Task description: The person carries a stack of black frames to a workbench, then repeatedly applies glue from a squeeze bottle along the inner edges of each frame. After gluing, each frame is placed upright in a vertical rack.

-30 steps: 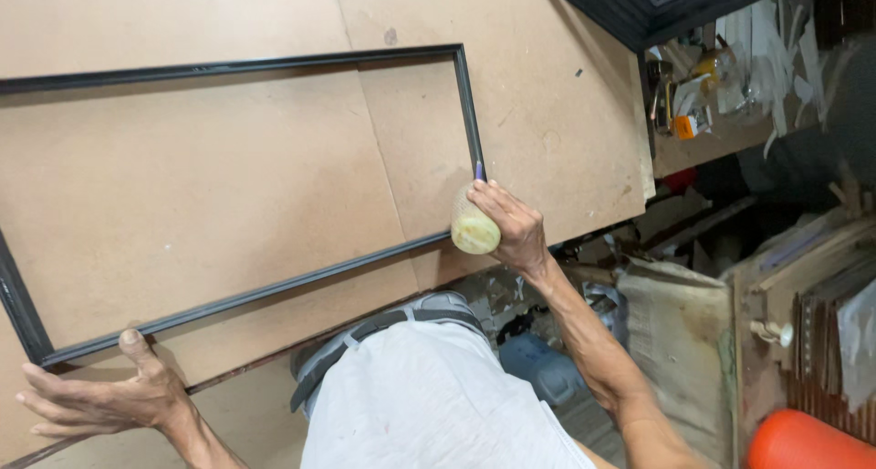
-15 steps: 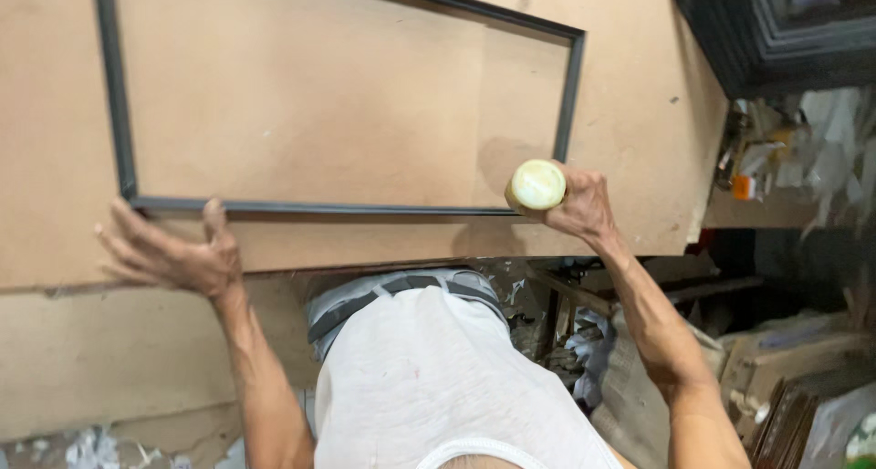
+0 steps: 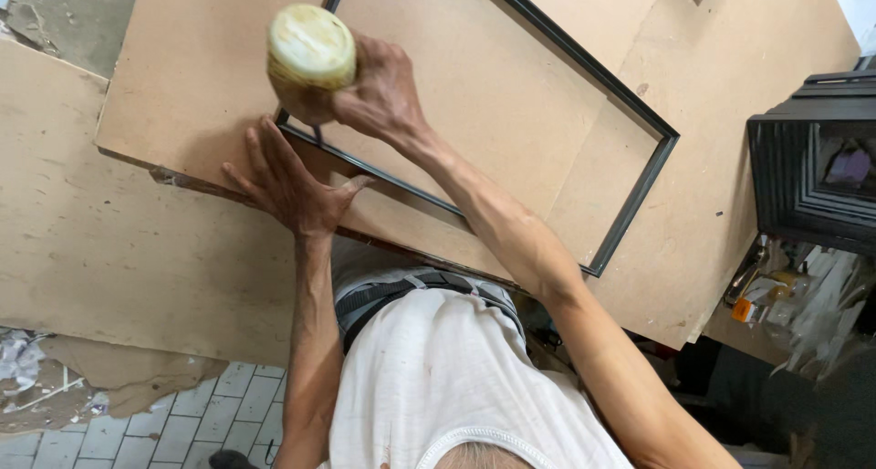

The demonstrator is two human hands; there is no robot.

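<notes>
Frame [image 3: 584, 67], thin and black, lies on the table [image 3: 137, 250]; left hand [image 3: 292, 182] presses flat by its corner, right hand [image 3: 383, 90] grips a pale bottle [image 3: 310, 54] tipped at that joint, which next needs careful aim.

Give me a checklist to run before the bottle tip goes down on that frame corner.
1. Right hand gripping the pale bottle: ok.
2. Left hand flat on the board at the black frame's near corner: ok.
3. Left fingers out from under the bottle: not ok, they lie right below it.
4. Frame flat on the brown board: ok.
5. Bottle's tip aimed at the corner joint: cannot tell, hidden behind the bottle.
</notes>
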